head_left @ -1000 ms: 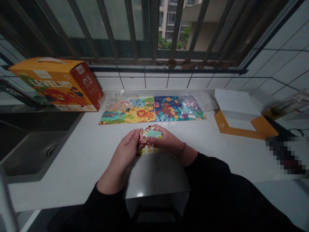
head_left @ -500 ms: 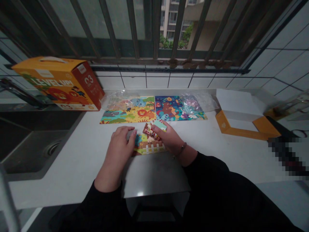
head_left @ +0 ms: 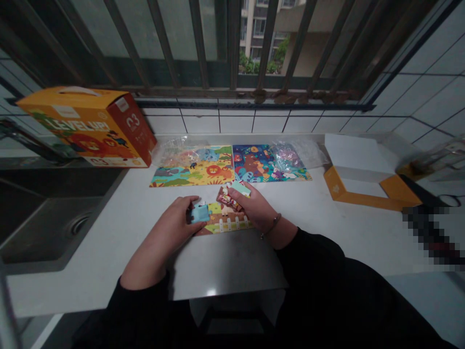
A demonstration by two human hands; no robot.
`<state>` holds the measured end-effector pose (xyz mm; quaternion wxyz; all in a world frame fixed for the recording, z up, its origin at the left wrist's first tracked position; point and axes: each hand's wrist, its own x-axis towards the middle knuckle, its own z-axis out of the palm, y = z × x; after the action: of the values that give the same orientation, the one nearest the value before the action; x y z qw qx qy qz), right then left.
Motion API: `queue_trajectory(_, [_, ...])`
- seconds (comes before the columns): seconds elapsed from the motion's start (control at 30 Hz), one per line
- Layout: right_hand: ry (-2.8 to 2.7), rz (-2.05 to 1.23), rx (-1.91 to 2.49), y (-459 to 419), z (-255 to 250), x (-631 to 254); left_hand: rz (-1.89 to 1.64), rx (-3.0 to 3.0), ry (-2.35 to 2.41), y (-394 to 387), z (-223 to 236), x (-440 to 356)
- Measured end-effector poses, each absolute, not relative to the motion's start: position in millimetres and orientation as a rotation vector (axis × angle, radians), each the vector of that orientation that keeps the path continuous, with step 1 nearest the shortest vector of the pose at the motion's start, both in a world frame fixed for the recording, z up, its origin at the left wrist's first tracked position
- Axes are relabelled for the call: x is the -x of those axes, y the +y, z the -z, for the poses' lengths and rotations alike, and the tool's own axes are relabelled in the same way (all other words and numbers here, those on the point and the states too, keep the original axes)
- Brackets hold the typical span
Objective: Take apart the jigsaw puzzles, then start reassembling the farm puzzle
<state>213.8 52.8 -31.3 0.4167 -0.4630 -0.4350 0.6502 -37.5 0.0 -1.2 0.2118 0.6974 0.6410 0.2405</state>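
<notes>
A light blue puzzle piece [head_left: 199,213] sits between the thumb and fingers of my left hand [head_left: 173,219], at the left end of a partly joined puzzle [head_left: 227,219]. That puzzle shows a white fence, brown ground and green grass, and lies flat on the counter. My right hand [head_left: 258,207] is closed round a small bunch of puzzle pieces [head_left: 232,195], with red, white and pale green faces showing. It hovers over or rests on the puzzle's upper right part; the contact is hidden.
Behind lie two finished-looking picture boards, a yellow lion one [head_left: 214,169] and a dark blue forest one [head_left: 254,165], under clear plastic wrapping [head_left: 300,152]. An orange box [head_left: 87,126] stands left beside the sink [head_left: 65,218]. An opened orange-white box [head_left: 370,184] lies right.
My left hand has shifted left and its fingers now span the light blue piece, which shows much more. My right hand with its bunch has barely moved.
</notes>
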Motion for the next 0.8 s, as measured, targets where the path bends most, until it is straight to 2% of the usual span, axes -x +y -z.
queue_trajectory(0.17, [-1.068, -1.62, 1.161, 51, 26, -213, -0.73, -1.896, 1.681, -5, -12, 35])
queue_trajectory(0.4, [-1.055, -1.842, 0.784, 40, 8, -208, -0.979, -1.996, 1.55, -9, -23, 25])
queue_trajectory(0.53, [-1.127, -1.878, 0.8, 35, 5, -209, -1.096, -1.944, 1.579, -11, -22, 17])
queue_trajectory(0.67, [-1.114, -1.908, 0.792, 35, 6, -208, -0.974, -1.889, 1.499, -14, -19, 8])
queue_trajectory(0.8, [-1.147, -1.795, 0.878, 38, 10, -209, -1.083, -1.66, 1.447, -14, -11, 3])
